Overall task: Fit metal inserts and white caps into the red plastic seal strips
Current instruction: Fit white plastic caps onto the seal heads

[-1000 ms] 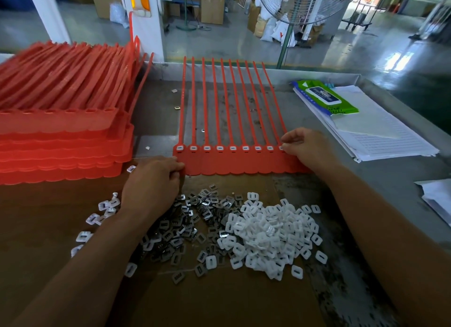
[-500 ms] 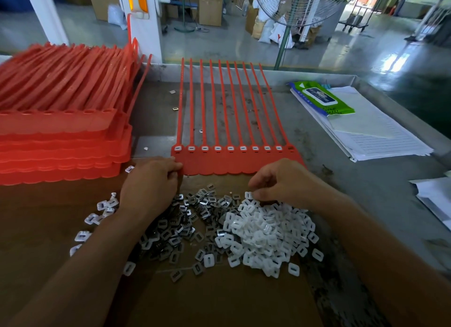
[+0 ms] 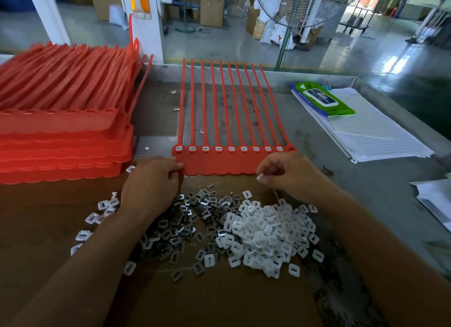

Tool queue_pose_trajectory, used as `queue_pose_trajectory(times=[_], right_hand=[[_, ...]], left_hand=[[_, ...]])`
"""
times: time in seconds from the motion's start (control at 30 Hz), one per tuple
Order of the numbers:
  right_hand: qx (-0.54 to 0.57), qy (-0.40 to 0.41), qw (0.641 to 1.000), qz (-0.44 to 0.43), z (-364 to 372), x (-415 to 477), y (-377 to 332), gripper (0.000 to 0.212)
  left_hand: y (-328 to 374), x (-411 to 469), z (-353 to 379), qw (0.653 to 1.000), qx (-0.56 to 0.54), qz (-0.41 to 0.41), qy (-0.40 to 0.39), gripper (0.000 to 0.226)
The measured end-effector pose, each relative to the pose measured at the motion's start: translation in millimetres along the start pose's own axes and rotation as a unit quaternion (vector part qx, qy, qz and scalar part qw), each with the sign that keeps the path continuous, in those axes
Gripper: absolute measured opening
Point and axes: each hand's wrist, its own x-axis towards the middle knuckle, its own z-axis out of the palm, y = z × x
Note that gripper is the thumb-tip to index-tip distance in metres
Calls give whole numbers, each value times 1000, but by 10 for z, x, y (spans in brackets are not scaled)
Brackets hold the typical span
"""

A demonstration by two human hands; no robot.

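Ten red seal strips (image 3: 234,163), joined side by side along a flat scalloped base, lie on the grey counter (image 3: 371,195) with their long tails pointing away from the person. Nine of the heads carry a small white piece in the slot; the one at the far right end shows only red. The left hand (image 3: 151,180) sits at the near left corner of this base, its fingers curled and gripping the edge. The right hand (image 3: 290,174) hovers over the near right part of the base, fingers curled, with a white cap (image 3: 260,178) pinched at the fingertips.

Just in front of the hands, on a brown cardboard sheet (image 3: 219,302), lie the loose parts: a spread of dark metal inserts (image 3: 190,229) toward the left and a pile of white caps (image 3: 266,236) toward the right, the two touching and mixing where they meet. A few strays lie further left.

A tall stack of red strips (image 3: 61,131) fills the counter's left side. On the right rest lined papers (image 3: 380,141) with a green wipes pack (image 3: 322,99) on top.
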Motion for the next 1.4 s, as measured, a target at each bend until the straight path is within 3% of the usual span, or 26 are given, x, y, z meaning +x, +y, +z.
queue_pose_trajectory(times=[0.17,0.3,0.57,0.73,0.9,1.13,1.4], right_hand=[[55,147,986,61,-127,151,267,15],[30,233,963,135,-266,278,521,9],[40,207,962,176,-328,495,643,5],[5,175,970,171,-308,549,679,11],[-29,165,972,167,-331,548,684,2],[28,217,961,172,-292,565,675,12],[53,172,966,188,-343,589,658,12]], left_hand=[[-4,-3,8,1000,-3,-2,4,28],[-17,-9,11,1000,-3,0,10,27],[-4,-5,6,1000,-3,-2,7,28],[1,-4,6,1000,-3,-4,4,28],[14,-4,4,1000,-3,-2,4,28],[16,-3,-1,1000,-1,-7,1,28],[25,-5,-3,1000,-5,-5,6,28]])
